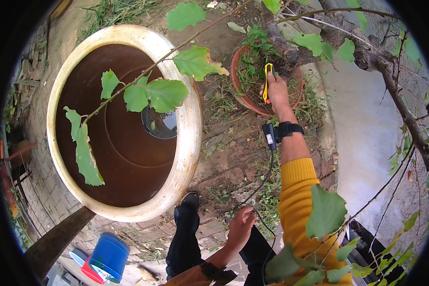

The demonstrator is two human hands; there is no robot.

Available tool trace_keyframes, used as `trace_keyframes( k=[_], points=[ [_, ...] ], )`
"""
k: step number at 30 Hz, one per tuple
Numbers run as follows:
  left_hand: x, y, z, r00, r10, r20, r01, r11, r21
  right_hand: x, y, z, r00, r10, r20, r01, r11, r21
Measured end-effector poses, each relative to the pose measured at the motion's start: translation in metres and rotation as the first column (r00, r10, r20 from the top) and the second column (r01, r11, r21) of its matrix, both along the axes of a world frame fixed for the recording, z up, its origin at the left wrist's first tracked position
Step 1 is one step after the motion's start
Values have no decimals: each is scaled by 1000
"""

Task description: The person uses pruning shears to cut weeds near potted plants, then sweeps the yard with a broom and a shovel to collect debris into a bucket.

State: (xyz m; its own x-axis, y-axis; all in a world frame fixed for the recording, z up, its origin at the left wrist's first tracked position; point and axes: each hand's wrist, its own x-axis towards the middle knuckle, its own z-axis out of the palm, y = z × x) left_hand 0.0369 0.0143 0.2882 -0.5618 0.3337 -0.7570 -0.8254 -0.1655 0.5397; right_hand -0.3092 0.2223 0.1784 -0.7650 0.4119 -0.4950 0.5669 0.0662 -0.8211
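My right hand (277, 87) is closed around a yellow-and-black tool (266, 84), probably a utility knife, with a red tip at its near end. It hangs over a round terracotta pot (235, 68) full of soil and weeds. A sawn-off tree limb (289, 53) stands just beyond that hand. Strapped to my right wrist is a small black device (270, 137), from which a thin black cable (262, 184) runs down. My left hand (240, 227) is held low before my legs with fingers curled. The cable passes at its fingertips; whether they grip it is hidden.
A large pale-rimmed vat (189, 143) with a dark basin (159, 125) of water inside stands at left. Leafy branches (146, 71) cross the view above it. Bare limbs (389, 78) hang at right beside concrete. A blue bucket (111, 255) stands lower left, near a wooden post (62, 239).
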Motion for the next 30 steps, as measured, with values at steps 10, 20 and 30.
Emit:
trace_keyframes(
  k=[10,20,30],
  points=[
    [16,7,-10,986,62,152,-62,998,-4,-7,17,-3,982,152,116,-179,942,285],
    [-4,-4,5,984,-180,-2,179,980,-89,-8,33,19,918,320,233,-387,849,359],
    [-8,-2,8,994,-107,9,108,991,-78,-61,33,-3,376,592,713,-805,-173,568]
  ],
)
